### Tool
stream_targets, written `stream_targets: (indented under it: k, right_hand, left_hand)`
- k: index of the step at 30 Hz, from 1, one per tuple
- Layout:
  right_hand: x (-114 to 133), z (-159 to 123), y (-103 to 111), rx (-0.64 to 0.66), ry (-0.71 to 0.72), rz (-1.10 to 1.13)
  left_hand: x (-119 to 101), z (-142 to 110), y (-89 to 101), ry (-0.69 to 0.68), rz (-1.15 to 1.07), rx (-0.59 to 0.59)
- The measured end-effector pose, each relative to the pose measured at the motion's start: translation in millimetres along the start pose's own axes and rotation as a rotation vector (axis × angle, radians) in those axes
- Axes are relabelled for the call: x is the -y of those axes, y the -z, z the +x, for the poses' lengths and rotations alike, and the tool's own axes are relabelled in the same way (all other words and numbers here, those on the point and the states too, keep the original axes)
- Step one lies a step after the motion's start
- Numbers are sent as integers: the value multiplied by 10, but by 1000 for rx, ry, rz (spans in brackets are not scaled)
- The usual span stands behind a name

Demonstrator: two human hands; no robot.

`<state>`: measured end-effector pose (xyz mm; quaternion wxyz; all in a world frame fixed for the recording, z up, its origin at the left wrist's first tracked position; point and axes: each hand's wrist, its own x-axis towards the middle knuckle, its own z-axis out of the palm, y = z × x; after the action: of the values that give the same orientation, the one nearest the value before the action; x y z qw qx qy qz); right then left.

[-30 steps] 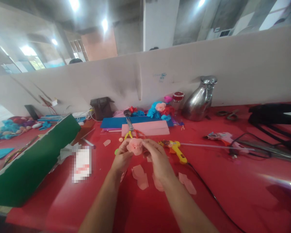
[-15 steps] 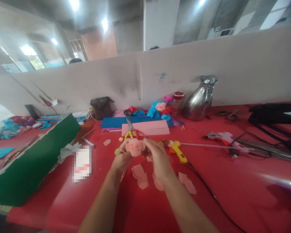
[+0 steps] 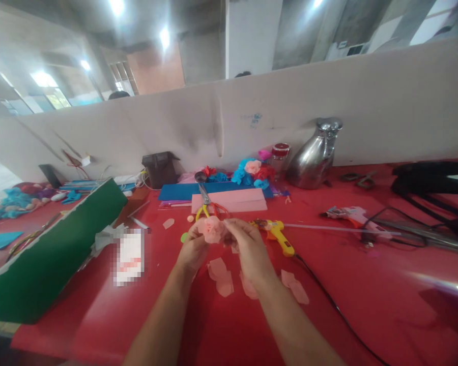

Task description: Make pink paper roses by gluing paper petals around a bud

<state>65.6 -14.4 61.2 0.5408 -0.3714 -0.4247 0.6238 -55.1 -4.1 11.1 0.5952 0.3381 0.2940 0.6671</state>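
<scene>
A pink paper flower (image 3: 212, 230) with ruffled petals is held up over the red table. My left hand (image 3: 193, 250) is closed on it from the left and below, its fingertips partly hidden behind the petals. My right hand (image 3: 247, 246) pinches the flower's right edge between thumb and fingers. Just beyond the hands lie scissors (image 3: 205, 199) with yellow and red handles, on a folded pink paper sheet (image 3: 244, 200). Several cut pink petals (image 3: 222, 278) are spread on the table below and around my wrists.
Right of my right hand lies a yellow glue gun (image 3: 278, 236) with a trailing cord. Further right is a pink glue gun (image 3: 351, 217). A steel jug (image 3: 315, 157) and blue and red paper flowers (image 3: 248, 173) stand at the back. A green board (image 3: 57, 254) leans on the left.
The flower has turned and risen slightly between my hands, and its petals look more gathered. My right fingertips have shifted a little along its edge.
</scene>
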Motion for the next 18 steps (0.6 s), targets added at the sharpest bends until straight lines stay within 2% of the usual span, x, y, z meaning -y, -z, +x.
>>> stream_targets:
  k: [4,8,14,18]
  right_hand:
    - [-6,4,2,30,-3,54]
    - [-30,29,30,-7,10,132]
    - [-71,68,54,-99,24,133]
    - [-85,56,50,-30,17,76]
  left_hand:
    - [-3,-6,-28,52,-33,58]
    - [-7,-3,-49,67,-115,96]
    - [-20,-4,-21,80,-199,21]
    - [-8,4,-9,84,-194,12]
